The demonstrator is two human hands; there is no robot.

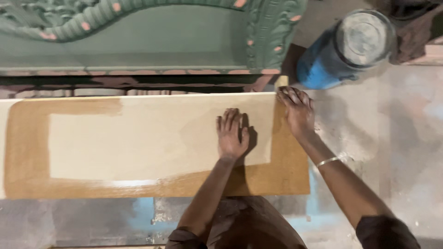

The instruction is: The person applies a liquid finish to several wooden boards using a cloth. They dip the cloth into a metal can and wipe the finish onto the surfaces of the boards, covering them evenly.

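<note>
A long flat wooden board (138, 143) lies across the view, pale in its middle with a darker tan border around it. My left hand (231, 133) rests flat on the pale part near the board's right end, fingers spread and holding nothing. My right hand (297, 110) is at the board's far right corner, fingers curled over something small and pale (282, 82) that I cannot make out. A thin metal bangle (326, 161) sits on my right wrist.
A green carved piece of furniture (138, 41) with pink spots stands just beyond the board. A blue drum (350, 46) with a dusty lid stands at the upper right on the dusty concrete floor (397, 138). My knee (244, 226) is below the board.
</note>
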